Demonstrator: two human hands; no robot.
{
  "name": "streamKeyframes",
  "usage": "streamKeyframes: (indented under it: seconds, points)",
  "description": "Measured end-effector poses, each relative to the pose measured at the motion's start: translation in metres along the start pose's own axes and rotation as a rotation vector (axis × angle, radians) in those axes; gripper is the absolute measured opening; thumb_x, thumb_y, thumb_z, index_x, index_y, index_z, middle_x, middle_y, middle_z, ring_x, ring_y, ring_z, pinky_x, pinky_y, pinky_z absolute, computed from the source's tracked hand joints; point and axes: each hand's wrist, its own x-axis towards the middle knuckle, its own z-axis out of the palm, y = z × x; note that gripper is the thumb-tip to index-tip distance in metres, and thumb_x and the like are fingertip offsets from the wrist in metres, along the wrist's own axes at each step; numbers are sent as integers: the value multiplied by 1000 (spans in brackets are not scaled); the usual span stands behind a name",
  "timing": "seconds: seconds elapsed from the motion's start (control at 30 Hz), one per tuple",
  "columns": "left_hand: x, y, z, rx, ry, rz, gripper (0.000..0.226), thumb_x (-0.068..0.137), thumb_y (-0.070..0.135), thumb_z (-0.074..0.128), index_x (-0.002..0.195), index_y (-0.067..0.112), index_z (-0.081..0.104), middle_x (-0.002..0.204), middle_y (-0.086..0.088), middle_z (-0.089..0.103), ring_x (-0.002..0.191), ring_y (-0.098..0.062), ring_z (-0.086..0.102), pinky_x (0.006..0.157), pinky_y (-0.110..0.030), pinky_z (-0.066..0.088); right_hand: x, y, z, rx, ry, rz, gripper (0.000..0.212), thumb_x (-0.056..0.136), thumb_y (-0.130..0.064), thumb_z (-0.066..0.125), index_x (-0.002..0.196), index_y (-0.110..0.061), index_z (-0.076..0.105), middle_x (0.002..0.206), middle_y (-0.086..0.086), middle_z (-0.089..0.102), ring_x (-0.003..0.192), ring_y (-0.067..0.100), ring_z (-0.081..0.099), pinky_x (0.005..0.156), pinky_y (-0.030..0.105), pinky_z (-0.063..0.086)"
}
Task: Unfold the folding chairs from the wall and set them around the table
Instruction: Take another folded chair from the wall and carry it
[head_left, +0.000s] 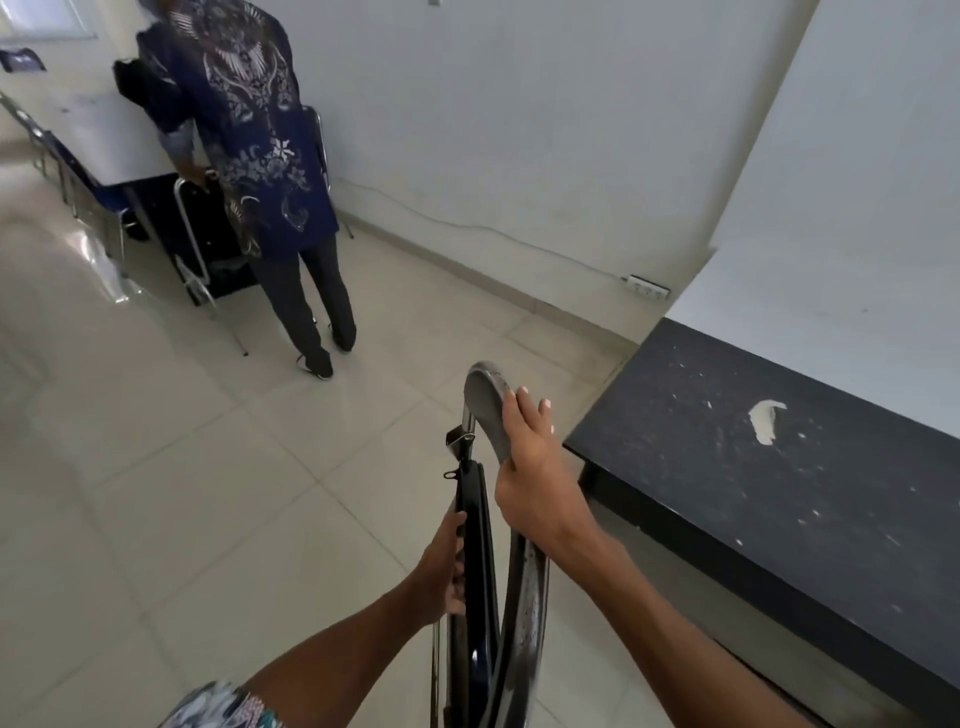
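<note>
Between your hands: one folded folding chair (475, 597); left hand (444, 564) closed around its dark seat edge, right hand (535, 478) clasping its chrome frame.

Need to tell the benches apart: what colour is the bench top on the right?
Black, with pale specks and a chipped patch, on the bench; head view.

Both bare forearms reach forward from the bottom edge toward twelve o'clock. The right hand (535, 483) sits higher, palm down, fingers (524, 410) curled over a curved tube. The left hand (444, 566), at its seven o'clock, is closed, thumb up along a dark edge.
</note>
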Motion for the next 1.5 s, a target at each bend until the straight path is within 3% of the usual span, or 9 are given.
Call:
streamKeyframes:
  seconds: [0.17,0.37,0.47,0.57,0.87,1.0,1.13,1.2,1.5]
  points:
    - [73,94,-29,66,-41,-5,57,83,70,50,93,15,64,84,-11,51,76,-26,48,69,-37,46,112,5,8,17,54,68,85,85,19,38,157,-10,2,165,3,-6,150,31,-15,122,44,4]
    - [190,208,-40,181,-104,-6,57,60,77,58,60,20,57,54,1,46,51,-16,41,54,-27,40,258,31,8,68,119,115,82,87,19,37,156,-9,3,165,3,-7,149,32,-17,122,44,6]
    - [251,263,-35,223,-37,-42,70,64,83,52,72,19,78,62,-3,67,70,-23,56,64,-34,54,333,49,-5,75,140,141,84,86,19,39,156,-9,2,165,2,-8,149,32,-17,121,43,6]
    - [304,331,-20,257,-98,-31,69,61,84,54,76,22,80,61,-3,65,71,-23,54,68,-38,57,414,70,-25,72,172,155,83,87,18,39,156,-9,2,165,4,-7,149,34,-17,120,43,6]
    - [433,497,21,325,-204,-32,69,59,75,55,88,13,66,61,-1,46,51,-16,42,63,-33,53,610,117,-59,14,228,210,83,86,18,35,157,-11,5,165,4,-5,149,34,-16,118,37,3]
    - [500,566,35,336,-307,-75,55,65,76,52,76,22,58,62,-1,43,58,-18,38,62,-33,42,695,137,-66,-33,282,273,80,88,17,36,157,-11,7,165,5,-3,150,32,-13,119,38,10]
    - [563,635,54,380,-363,-65,55,77,70,47,85,18,60,79,-6,56,71,-20,51,73,-35,47,775,154,-80,-37,353,324,78,89,17,35,157,-10,7,165,5,-4,150,29,-13,115,30,1]
    - [589,665,67,398,-377,-61,47,83,65,42,77,21,55,86,-8,53,72,-20,49,68,-32,45,811,169,-89,-33,372,350,79,88,16,34,157,-11,7,165,5,-5,150,28,-14,113,28,-3]
    - [712,756,127,424,-459,-52,40,89,57,38,71,25,52,66,-2,49,55,-17,38,54,-32,32,939,243,-123,-20,427,423,82,87,19,32,157,-12,4,165,0,-9,149,27,-18,118,32,-3]
